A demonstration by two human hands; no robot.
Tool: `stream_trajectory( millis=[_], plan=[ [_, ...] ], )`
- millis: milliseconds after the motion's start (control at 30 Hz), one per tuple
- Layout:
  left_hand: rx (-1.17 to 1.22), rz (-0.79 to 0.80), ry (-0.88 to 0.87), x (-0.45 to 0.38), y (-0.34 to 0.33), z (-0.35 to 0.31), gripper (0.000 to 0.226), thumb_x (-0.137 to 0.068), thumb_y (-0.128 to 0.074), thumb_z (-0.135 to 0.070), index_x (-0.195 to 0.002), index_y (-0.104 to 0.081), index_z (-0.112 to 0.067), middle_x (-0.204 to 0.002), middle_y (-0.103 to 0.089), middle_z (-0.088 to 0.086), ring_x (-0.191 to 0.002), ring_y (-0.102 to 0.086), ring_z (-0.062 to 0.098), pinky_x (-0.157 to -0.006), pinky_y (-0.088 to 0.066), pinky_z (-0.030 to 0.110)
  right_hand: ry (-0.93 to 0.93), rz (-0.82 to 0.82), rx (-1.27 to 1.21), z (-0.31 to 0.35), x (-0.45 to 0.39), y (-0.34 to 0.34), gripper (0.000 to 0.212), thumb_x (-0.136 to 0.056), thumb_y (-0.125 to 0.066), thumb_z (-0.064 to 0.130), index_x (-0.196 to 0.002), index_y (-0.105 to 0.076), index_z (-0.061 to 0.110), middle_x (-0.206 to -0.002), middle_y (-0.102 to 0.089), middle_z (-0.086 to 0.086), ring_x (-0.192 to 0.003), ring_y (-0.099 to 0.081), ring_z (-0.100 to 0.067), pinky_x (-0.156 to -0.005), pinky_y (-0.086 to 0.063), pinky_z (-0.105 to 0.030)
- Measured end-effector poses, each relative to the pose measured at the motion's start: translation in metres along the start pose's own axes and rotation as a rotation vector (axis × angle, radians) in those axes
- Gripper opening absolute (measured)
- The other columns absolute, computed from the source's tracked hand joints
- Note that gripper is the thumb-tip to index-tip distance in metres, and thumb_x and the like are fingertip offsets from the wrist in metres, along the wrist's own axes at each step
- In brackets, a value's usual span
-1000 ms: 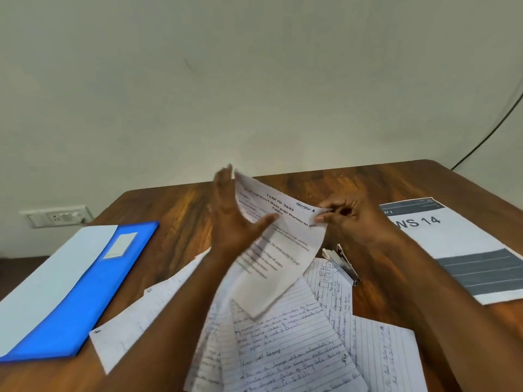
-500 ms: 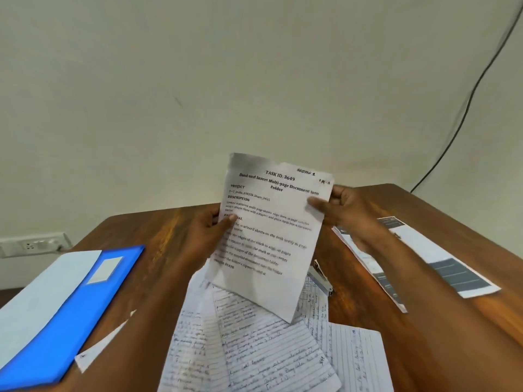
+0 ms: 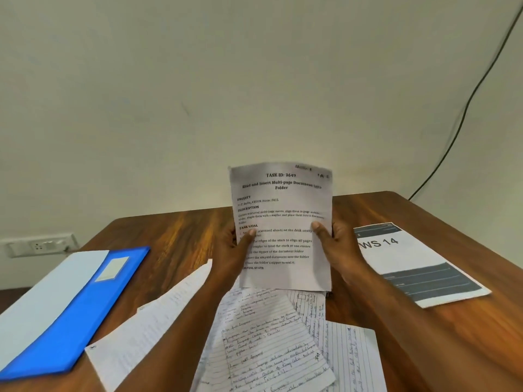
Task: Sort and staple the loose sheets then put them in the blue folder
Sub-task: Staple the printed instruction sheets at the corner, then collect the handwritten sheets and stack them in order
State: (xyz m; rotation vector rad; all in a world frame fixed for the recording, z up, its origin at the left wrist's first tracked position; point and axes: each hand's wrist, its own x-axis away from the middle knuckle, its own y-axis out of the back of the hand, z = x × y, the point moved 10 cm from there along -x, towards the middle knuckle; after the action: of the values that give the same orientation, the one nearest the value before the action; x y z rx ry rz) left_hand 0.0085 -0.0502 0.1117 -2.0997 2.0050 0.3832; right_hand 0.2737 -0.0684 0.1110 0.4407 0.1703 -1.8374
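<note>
Your left hand [image 3: 232,250] pinches the left edge of the printed task sheet [image 3: 283,222], thumb on the front, and your right hand [image 3: 336,247] pinches its right edge the same way, so the page stands upright above the table [image 3: 184,230]. To sort well, read the page mark in the top right corner, then set this sheet down apart from the pile as the start of an ordered stack, edges squared. The handwritten lined sheets [image 3: 268,343] lie fanned and overlapping just below your hands; the blue folder [image 3: 85,312] lies well to the left, with a pale sheet over part of it. The "WS 14" booklet [image 3: 416,264] lies to the right. No stapler is clearly visible, only a dark sliver at the held sheet's lower right corner. The corner marks are too blurred to read, and the lower sheets are cut off by the frame.
</note>
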Motion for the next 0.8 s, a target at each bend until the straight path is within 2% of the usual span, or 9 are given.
stream_trajectory(
  millis=[100, 167, 233, 367, 467, 533, 600, 700, 800],
  plan=[
    [-0.004, 0.006, 0.035, 0.016, -0.003, 0.021, 0.019, -0.102, -0.064, -0.015, -0.119, -0.065, -0.006, -0.106, -0.079, 0.005, -0.093, -0.079, 0.021, -0.070, -0.064, 0.030, -0.027, 0.051, -0.028, -0.013, 0.012, -0.006, 0.013, -0.106, -0.057, 0.031, -0.113, -0.068, 0.028, -0.099, -0.080, 0.015, -0.090, -0.077, -0.008, -0.073, -0.062, -0.029],
    [-0.028, -0.002, 0.035, 0.019, -0.003, 0.028, 0.019, -0.103, -0.062, -0.017, -0.116, -0.065, -0.003, -0.105, -0.078, 0.007, -0.093, -0.078, 0.022, -0.069, -0.063, 0.026, -0.042, 0.071, -0.036, -0.015, 0.016, -0.008, 0.012, -0.107, -0.054, 0.030, -0.111, -0.065, 0.032, -0.097, -0.079, 0.022, -0.090, -0.077, -0.006, -0.071, -0.060, -0.023],
    [-0.016, -0.010, 0.047, 0.018, -0.004, 0.027, 0.023, -0.103, -0.062, -0.019, -0.117, -0.064, -0.001, -0.105, -0.078, 0.009, -0.091, -0.079, 0.022, -0.068, -0.063, 0.026, -0.031, 0.049, -0.039, -0.010, 0.017, -0.004, 0.014, -0.107, -0.054, 0.029, -0.114, -0.066, 0.029, -0.099, -0.079, 0.018, -0.093, -0.076, -0.008, -0.073, -0.062, -0.026],
    [0.043, -0.039, 0.023, 0.003, -0.011, 0.004, 0.024, -0.102, -0.064, -0.023, -0.120, -0.064, -0.006, -0.108, -0.079, 0.009, -0.089, -0.079, 0.021, -0.068, -0.065, 0.033, 0.006, -0.055, -0.062, 0.010, -0.002, 0.019, 0.017, -0.104, -0.061, 0.030, -0.118, -0.066, 0.021, -0.108, -0.079, 0.003, -0.095, -0.077, -0.017, -0.078, -0.063, -0.039],
    [0.113, -0.067, 0.008, -0.009, -0.030, -0.019, 0.026, -0.102, -0.064, -0.022, -0.125, -0.061, -0.010, -0.111, -0.078, 0.007, -0.089, -0.080, 0.021, -0.069, -0.066, 0.038, 0.001, -0.090, 0.044, 0.020, -0.018, 0.044, 0.016, -0.103, -0.065, 0.026, -0.117, -0.064, 0.018, -0.109, -0.075, 0.004, -0.094, -0.073, -0.014, -0.074, -0.058, -0.034],
    [0.167, -0.043, 0.062, -0.016, -0.054, -0.021, 0.027, -0.103, -0.064, -0.024, -0.128, -0.057, -0.017, -0.112, -0.077, 0.004, -0.089, -0.080, 0.022, -0.071, -0.067, 0.044, -0.022, -0.133, 0.097, 0.017, -0.024, 0.068, 0.012, -0.102, -0.066, 0.021, -0.114, -0.065, 0.018, -0.107, -0.073, 0.004, -0.091, -0.068, -0.011, -0.071, -0.055, -0.033],
    [0.178, 0.014, 0.142, -0.020, -0.084, -0.015, 0.024, -0.103, -0.063, -0.024, -0.126, -0.056, -0.023, -0.114, -0.077, 0.003, -0.089, -0.080, 0.023, -0.076, -0.066, 0.047, -0.052, -0.205, 0.142, 0.010, -0.028, 0.099, 0.011, -0.101, -0.067, 0.018, -0.112, -0.068, 0.016, -0.106, -0.074, 0.000, -0.091, -0.070, -0.018, -0.076, -0.057, -0.036],
    [0.102, 0.165, 0.245, -0.017, -0.133, 0.003, 0.021, -0.105, -0.058, -0.019, -0.126, -0.059, -0.016, -0.117, -0.076, 0.005, -0.087, -0.077, 0.016, -0.070, -0.065, 0.031, -0.126, -0.270, 0.282, -0.007, -0.030, 0.145, 0.004, -0.098, -0.068, 0.013, -0.100, -0.070, 0.011, -0.098, -0.075, -0.003, -0.088, -0.070, -0.023, -0.073, -0.053, -0.033],
    [-0.050, 0.384, 0.320, -0.006, -0.190, 0.031, 0.025, -0.103, -0.059, -0.006, -0.127, -0.065, -0.008, -0.127, -0.072, 0.007, -0.107, -0.074, 0.026, -0.071, -0.062, 0.029, -0.261, -0.270, 0.476, -0.034, -0.024, 0.193, 0.009, -0.093, -0.064, 0.007, -0.093, -0.069, 0.000, -0.088, -0.073, -0.011, -0.079, -0.066, -0.028, -0.061, -0.043, -0.030]
  ],
)
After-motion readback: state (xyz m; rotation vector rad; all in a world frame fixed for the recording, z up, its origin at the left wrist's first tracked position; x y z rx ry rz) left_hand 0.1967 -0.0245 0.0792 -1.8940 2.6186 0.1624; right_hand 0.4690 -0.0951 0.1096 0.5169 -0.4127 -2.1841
